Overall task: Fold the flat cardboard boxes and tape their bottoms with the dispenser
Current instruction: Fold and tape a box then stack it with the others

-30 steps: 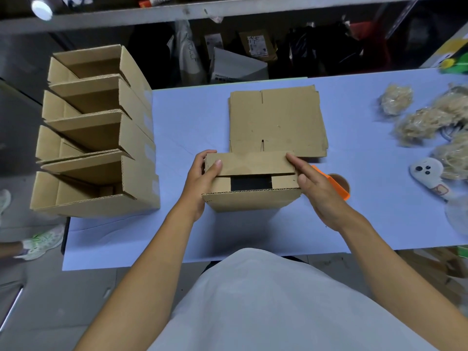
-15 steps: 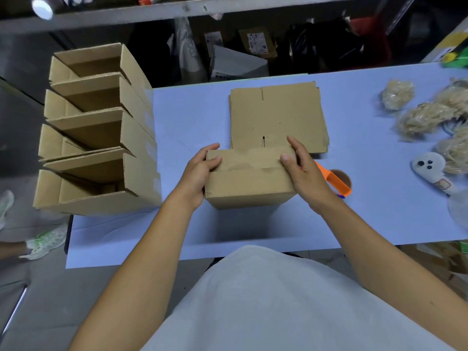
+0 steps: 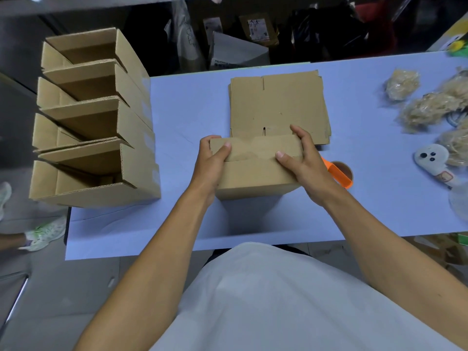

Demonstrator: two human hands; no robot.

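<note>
The person is closing the bottom flaps of a cardboard box [image 3: 255, 171] that is standing at the near middle of the blue worktop [image 3: 192, 107], so the folding step is nearly over and the taping step is still waiting.

The left hand [image 3: 211, 165] is gripping the box at its nine o'clock end, thumb lying on top of the far flap and fingers curling round the corner. The right hand [image 3: 306, 165] is doing the same at the three o'clock end, thumb pressing on the flap and fingers wrapping over the far edge. Both hands are clamping the flaps flat, and the two long flaps are meeting along a seam running from nine to three o'clock; no tape is showing on it.

The tape dispenser [image 3: 339, 173], orange-handled with a brown roll, is lying on the worktop just beside the box at three o'clock, partly hidden behind the right wrist. A stack of flat boxes [image 3: 278, 105] is lying at twelve o'clock, touching or nearly touching the box's far edge. Finished open boxes [image 3: 96, 138] are piling up at nine o'clock, overhanging the worktop's end.

As I judge it, the next move is calling for the left hand to hold both flaps down alone while the right lets go and reaches for the dispenser. The risk is the flaps springing up once one thumb is leaving.
</note>
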